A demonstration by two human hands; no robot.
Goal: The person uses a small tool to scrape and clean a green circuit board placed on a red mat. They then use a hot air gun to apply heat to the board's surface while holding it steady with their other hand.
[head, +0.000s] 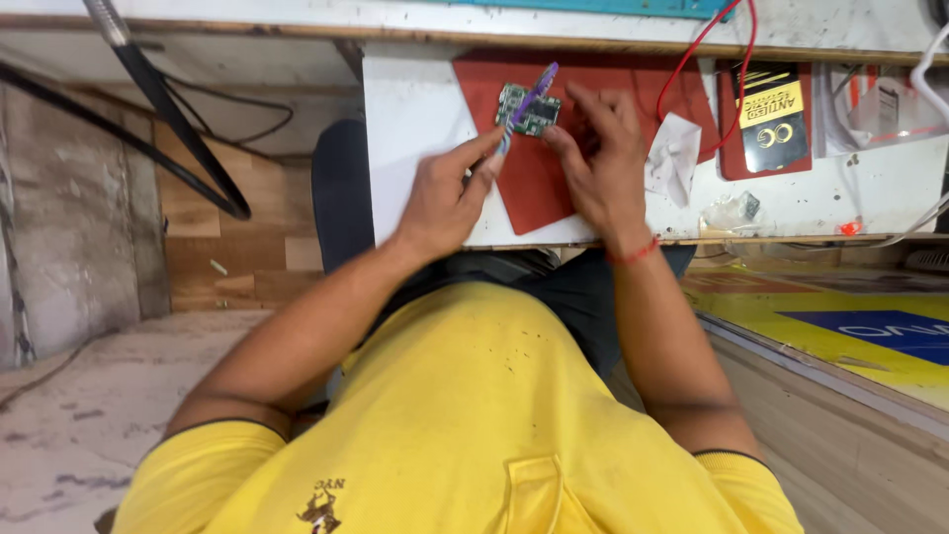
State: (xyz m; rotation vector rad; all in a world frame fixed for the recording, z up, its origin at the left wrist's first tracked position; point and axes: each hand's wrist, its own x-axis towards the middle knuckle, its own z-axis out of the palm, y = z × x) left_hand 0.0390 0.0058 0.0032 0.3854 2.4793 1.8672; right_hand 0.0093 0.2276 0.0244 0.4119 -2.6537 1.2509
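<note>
Left hand (447, 198) pinches purple tool (527, 99) onto board (528, 109); right hand (601, 158) fingertips press board's edge on red mat (554, 188); best kept steady, strokes light

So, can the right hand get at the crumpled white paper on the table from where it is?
Probably yes: the crumpled white paper lies just beside the right hand, with nothing between them, though that hand now steadies the green circuit board.

Circuit board (528, 109) on mat (534, 188)

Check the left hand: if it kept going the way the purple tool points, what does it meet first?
Likely the green circuit board: the left hand aims its purple tool up-right across it, the right hand steadying it on the red mat. Contact is unclear.
</note>
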